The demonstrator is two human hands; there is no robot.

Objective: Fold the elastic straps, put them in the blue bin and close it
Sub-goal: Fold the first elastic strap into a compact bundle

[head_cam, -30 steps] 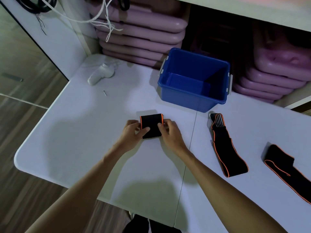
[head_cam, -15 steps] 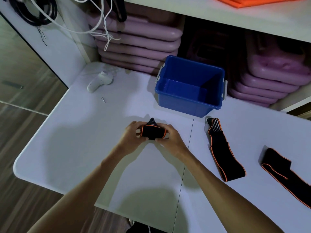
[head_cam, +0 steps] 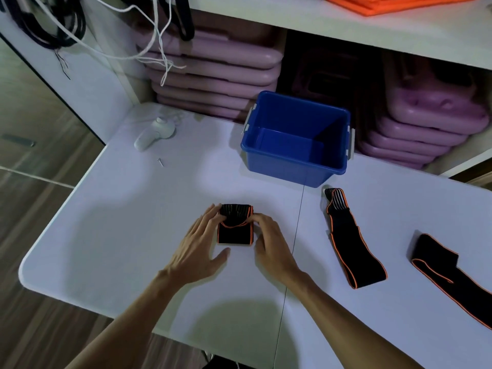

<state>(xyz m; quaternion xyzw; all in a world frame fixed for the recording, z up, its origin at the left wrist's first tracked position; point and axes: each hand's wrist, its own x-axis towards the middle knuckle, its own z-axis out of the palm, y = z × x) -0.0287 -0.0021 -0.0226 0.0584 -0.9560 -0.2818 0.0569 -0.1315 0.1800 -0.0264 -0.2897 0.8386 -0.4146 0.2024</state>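
Right now your left hand (head_cam: pixel 198 247) lies with straight fingers against the left edge of the folded strap (head_cam: pixel 235 228), thumb loose on the worktop (head_cam: pixel 119 235). Your right hand (head_cam: pixel 269 239) curls its fingers onto the strap's right edge, its grip pinching the top fold. That strap sits between both hands, near the open blue bin (head_cam: pixel 296 139). Two unfolded straps (head_cam: pixel 348 241) lie further right, well apart from your hands.

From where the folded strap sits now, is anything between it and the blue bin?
Nothing visible. Bare table lies between the folded strap and the blue bin, which is open with no lid on it.
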